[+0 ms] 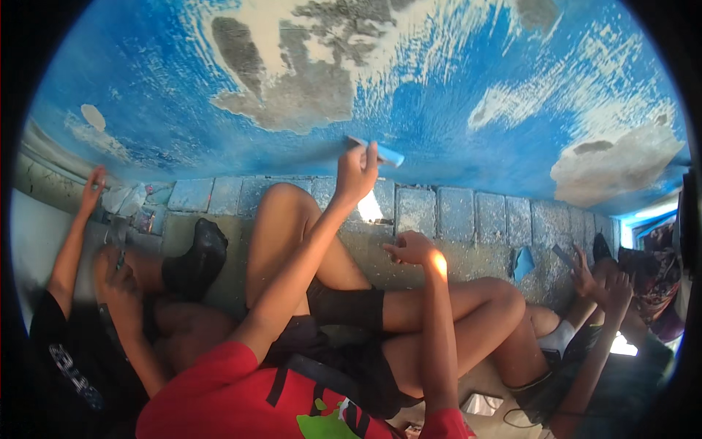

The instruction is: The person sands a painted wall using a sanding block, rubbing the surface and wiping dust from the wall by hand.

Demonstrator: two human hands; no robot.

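My left hand (356, 173) reaches up to the blue painted wall (417, 120) and grips a light-blue folded sheet (391, 156), which looks like sandpaper. The sheet lies against or very close to the wall, below a large bare grey patch (318, 104) where the paint is gone. Over the floor, to the right of my raised left knee, my right hand (411, 247) hangs with loosely curled fingers. The index finger stands a little apart, and nothing shows in this hand.
Grey paving blocks (455, 214) run along the wall's foot. A person on the left holds a scraper (118, 233). On the right, another person holds a flat blade-like tool (563, 255). A blue scrap (524, 263) lies on the floor. Crumpled plastic (125, 198) lies at the left.
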